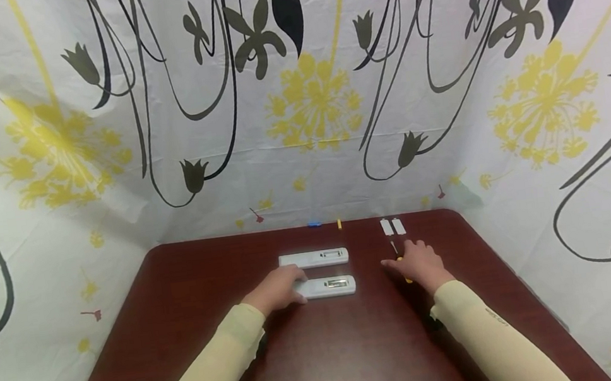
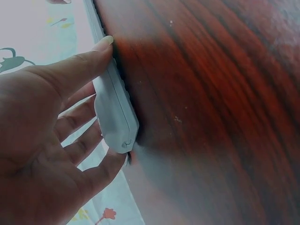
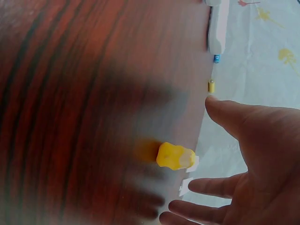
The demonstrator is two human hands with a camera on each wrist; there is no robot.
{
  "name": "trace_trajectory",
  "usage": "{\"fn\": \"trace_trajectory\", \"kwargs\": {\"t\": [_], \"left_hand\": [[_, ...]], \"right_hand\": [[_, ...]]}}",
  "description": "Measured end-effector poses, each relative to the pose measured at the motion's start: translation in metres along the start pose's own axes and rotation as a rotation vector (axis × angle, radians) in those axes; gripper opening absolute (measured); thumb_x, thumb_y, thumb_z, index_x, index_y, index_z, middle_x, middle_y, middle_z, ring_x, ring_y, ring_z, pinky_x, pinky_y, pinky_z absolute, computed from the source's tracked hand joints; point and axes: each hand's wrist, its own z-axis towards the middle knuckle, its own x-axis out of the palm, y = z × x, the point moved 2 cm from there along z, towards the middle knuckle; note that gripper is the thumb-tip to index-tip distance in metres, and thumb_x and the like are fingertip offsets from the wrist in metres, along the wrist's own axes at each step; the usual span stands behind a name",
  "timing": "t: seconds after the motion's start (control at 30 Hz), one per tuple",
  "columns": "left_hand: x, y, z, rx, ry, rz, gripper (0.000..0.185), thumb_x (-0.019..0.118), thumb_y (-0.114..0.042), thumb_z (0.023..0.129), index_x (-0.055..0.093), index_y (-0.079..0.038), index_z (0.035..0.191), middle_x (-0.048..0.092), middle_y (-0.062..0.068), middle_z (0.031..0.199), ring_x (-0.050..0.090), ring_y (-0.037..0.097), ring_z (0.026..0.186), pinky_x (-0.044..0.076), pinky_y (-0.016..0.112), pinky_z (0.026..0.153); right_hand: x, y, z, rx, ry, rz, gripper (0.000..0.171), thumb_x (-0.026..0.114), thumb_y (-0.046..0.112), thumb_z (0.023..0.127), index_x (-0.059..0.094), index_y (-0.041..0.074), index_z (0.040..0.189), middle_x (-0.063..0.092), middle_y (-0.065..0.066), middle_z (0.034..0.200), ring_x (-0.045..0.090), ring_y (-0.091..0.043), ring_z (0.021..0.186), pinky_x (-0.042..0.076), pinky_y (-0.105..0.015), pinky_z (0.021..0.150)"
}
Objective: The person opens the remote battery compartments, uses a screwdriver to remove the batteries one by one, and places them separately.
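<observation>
Your left hand curls thumb and fingers round left end of near white remote, which lies flat on dark red bench. Second white remote lies just behind, parallel, apart. Your right hand spread open, fingers straight, grip holding nothing, hovering over yellow-handled screwdriver on bench. Two small white covers side by side farther back.
</observation>
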Motion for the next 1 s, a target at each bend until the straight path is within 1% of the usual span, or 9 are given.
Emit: {"fn": "trace_trajectory", "kwargs": {"t": [0.17,0.3,0.5,0.7,0.8,1.0], "left_hand": [[-0.001,-0.001,-0.001,-0.012,0.003,-0.005,0.044,0.094,-0.022,0.093,0.076,-0.006,0.129,0.073,0.009,0.131,0.066,0.028,0.129,0.051,0.046,0.114],[-0.002,-0.002,-0.002,-0.027,0.011,0.006,0.042,0.093,-0.023,0.093,0.076,-0.008,0.128,0.073,0.008,0.130,0.066,0.027,0.127,0.051,0.046,0.114],[-0.003,-0.003,-0.003,-0.034,0.012,0.004,0.042,0.093,-0.022,0.093,0.076,-0.008,0.128,0.073,0.008,0.129,0.066,0.027,0.127,0.051,0.045,0.114],[-0.001,-0.003,-0.003,-0.043,0.006,0.007,0.041,0.093,-0.024,0.093,0.076,-0.009,0.128,0.073,0.006,0.128,0.066,0.025,0.124,0.052,0.044,0.113],[-0.001,-0.003,-0.003,-0.046,0.006,0.007,0.041,0.093,-0.024,0.094,0.076,-0.009,0.128,0.072,0.006,0.128,0.066,0.024,0.124,0.052,0.044,0.113],[-0.001,-0.002,-0.003,-0.037,0.005,-0.001,0.041,0.093,-0.022,0.093,0.076,-0.009,0.127,0.072,0.006,0.127,0.066,0.025,0.124,0.052,0.045,0.113]], "right_hand": [[0.001,0.002,0.000,0.009,-0.004,-0.002,0.098,0.076,0.068,0.095,0.052,-0.012,0.145,0.054,-0.039,0.137,0.053,-0.057,0.124,0.050,-0.074,0.101],[0.002,0.003,0.000,-0.002,-0.003,-0.005,0.094,0.076,0.065,0.096,0.054,-0.013,0.143,0.054,-0.040,0.136,0.053,-0.058,0.125,0.050,-0.074,0.101],[0.004,0.004,0.003,0.004,0.002,-0.009,0.082,0.077,0.055,0.099,0.056,-0.014,0.137,0.055,-0.039,0.132,0.054,-0.057,0.123,0.051,-0.073,0.100],[0.005,0.004,0.008,0.019,-0.005,0.003,0.064,0.078,0.045,0.100,0.061,-0.012,0.122,0.056,-0.034,0.118,0.057,-0.050,0.109,0.054,-0.068,0.093],[0.005,0.004,0.009,0.027,0.001,0.000,0.058,0.077,0.043,0.100,0.063,-0.011,0.117,0.055,-0.033,0.117,0.057,-0.049,0.107,0.055,-0.066,0.091],[0.006,0.004,0.013,0.037,0.008,-0.003,0.057,0.073,0.040,0.102,0.063,-0.013,0.122,0.055,-0.036,0.123,0.057,-0.052,0.113,0.054,-0.065,0.092]]}}
